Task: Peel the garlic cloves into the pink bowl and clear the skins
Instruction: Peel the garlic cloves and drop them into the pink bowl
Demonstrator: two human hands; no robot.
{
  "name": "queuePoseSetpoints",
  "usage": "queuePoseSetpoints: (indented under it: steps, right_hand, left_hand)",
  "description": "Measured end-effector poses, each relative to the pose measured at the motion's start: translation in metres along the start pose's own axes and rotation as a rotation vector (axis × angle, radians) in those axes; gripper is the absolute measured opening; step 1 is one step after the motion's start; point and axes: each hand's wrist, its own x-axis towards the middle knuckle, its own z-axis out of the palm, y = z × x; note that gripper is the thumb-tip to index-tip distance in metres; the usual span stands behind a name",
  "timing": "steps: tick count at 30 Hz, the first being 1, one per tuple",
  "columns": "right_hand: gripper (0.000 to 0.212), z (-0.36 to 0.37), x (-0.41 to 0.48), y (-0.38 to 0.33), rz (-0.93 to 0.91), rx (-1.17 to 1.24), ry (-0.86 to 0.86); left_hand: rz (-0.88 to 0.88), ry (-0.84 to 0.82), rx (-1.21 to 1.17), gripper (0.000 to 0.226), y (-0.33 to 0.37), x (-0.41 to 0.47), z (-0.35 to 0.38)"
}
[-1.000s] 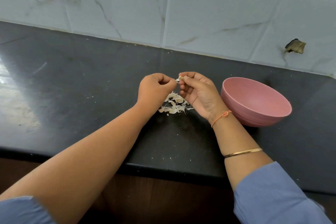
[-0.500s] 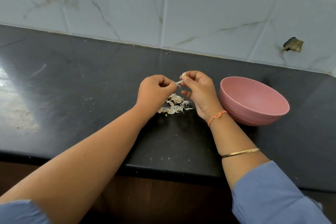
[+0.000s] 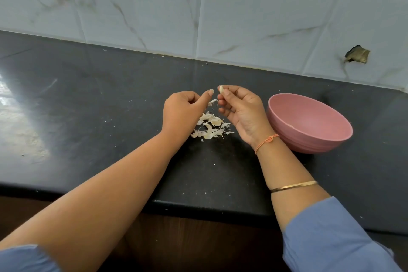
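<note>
The right hand (image 3: 242, 112) holds one garlic clove (image 3: 221, 89) above the dark surface (image 3: 99, 117). Its grip is narrow: thumb and first finger pinch the clove, and only the pale upper end of the clove shows. The other fingers curl into the palm.

The left hand (image 3: 183, 112) is just beside it, apart from the clove, with fingers curled and the thumb pointing up. A thin skin strip (image 3: 213, 102) hangs at its fingertips. Those fingertips are turned away from the camera, so I cannot tell if this grip pinches the strip or if the strip is loose in the air.

Below, between the two wrists, a pile of skins (image 3: 210, 127) lies on the surface, and the left hand covers its left edge.

The pink bowl (image 3: 309, 139) stands to the right, near the right wrist. A small pale spot shows inside it, too small to name. The bottom edge of the picture cuts off both blue sleeves (image 3: 331, 238).
</note>
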Motion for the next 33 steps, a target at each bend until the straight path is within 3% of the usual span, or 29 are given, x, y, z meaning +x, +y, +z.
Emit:
queuePoseSetpoints:
  steps: [5,10,21,33]
  right_hand:
    - [0.013,0.0001,0.0009,0.0025,-0.037,-0.077,0.001]
    - [0.013,-0.0008,0.0007,0.0034,-0.056,-0.121,-0.026]
    - [0.012,-0.0032,0.0014,0.0032,-0.075,-0.111,-0.029]
    - [0.018,-0.0012,0.0032,0.0056,-0.179,-0.309,0.004]
  left_hand:
    - [0.032,-0.031,0.029,0.011,-0.0013,0.0011,0.0]
    - [0.067,-0.06,-0.009,0.021,0.0002,-0.0008,-0.0008]
    - [0.08,-0.085,-0.124,0.01,0.0002,-0.001,0.0]
    - [0.018,-0.086,-0.106,0.008,0.0036,-0.0014,-0.001]
